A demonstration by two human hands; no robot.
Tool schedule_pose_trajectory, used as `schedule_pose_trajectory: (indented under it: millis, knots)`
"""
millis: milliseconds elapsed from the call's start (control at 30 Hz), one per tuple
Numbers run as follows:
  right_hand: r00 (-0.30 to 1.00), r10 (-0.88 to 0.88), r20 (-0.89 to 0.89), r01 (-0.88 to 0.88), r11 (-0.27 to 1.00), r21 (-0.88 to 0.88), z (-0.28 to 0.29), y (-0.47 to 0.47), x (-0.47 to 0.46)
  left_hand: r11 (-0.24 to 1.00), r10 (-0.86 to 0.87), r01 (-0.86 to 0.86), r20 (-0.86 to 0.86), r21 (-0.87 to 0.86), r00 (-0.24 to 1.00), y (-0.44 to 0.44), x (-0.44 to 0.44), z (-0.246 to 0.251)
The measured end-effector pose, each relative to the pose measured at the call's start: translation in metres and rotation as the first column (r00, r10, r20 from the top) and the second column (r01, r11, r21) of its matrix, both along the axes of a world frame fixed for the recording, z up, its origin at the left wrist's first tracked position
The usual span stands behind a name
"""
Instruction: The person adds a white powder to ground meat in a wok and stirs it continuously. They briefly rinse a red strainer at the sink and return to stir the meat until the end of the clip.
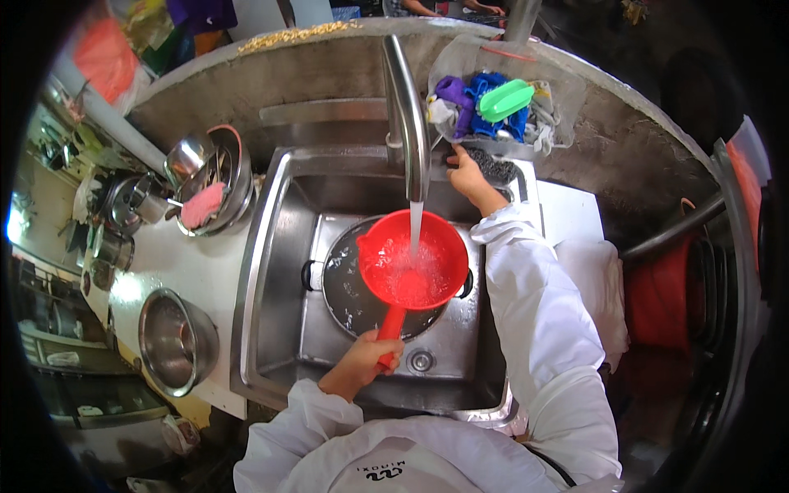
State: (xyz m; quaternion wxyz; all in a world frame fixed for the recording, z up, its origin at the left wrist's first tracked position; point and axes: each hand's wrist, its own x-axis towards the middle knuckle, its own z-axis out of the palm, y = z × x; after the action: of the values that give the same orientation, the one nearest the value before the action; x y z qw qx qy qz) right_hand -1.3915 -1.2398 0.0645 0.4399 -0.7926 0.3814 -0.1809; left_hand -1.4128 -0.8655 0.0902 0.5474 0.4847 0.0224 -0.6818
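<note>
My left hand (368,357) grips the handle of a red plastic water ladle (376,271) over the sink. Water (416,228) runs from the steel faucet (416,148) into the ladle's bowl and churns there. Under the ladle, a round metal pot (345,289) with black side handles stands in the stainless steel sink (277,308), with dark-looking liquid inside. At the sink's back right corner, my right hand (465,175) reaches out with its index finger extended and nothing visible in it. Dark scouring pads (493,166) lie right beside its fingers.
Behind the right hand, a clear plastic basket (570,117) holds cloths and a green plastic-handled brush (505,100). A steel bowl (179,342) stands on the white counter (216,271) at left; stacked bowls (243,179) with a pink cloth (203,205) are farther back. White folded cloth (595,283) lies at right.
</note>
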Motion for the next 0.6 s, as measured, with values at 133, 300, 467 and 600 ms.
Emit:
schedule_pose_trajectory:
  millis: [133,300,467,600]
  knots:
    - [0.997,0.000,-0.075,-0.019,0.965,-0.260,0.002,0.003,0.006,1.000,-0.022,0.022,-0.021,-0.011,1.000,-0.001,-0.001,-0.001]
    - [0.967,0.014,-0.253,-0.110,0.922,-0.371,0.012,0.013,0.007,0.999,-0.051,0.051,-0.025,-0.006,0.998,-0.004,-0.001,0.000]
    - [0.908,-0.002,-0.420,-0.184,0.897,-0.402,0.023,0.013,0.009,0.999,-0.053,0.053,-0.028,-0.003,0.998,-0.005,-0.001,0.002]
    - [0.856,-0.035,-0.516,-0.223,0.875,-0.430,0.027,0.010,0.012,0.998,-0.063,0.063,-0.023,-0.019,0.998,-0.005,0.000,0.004]
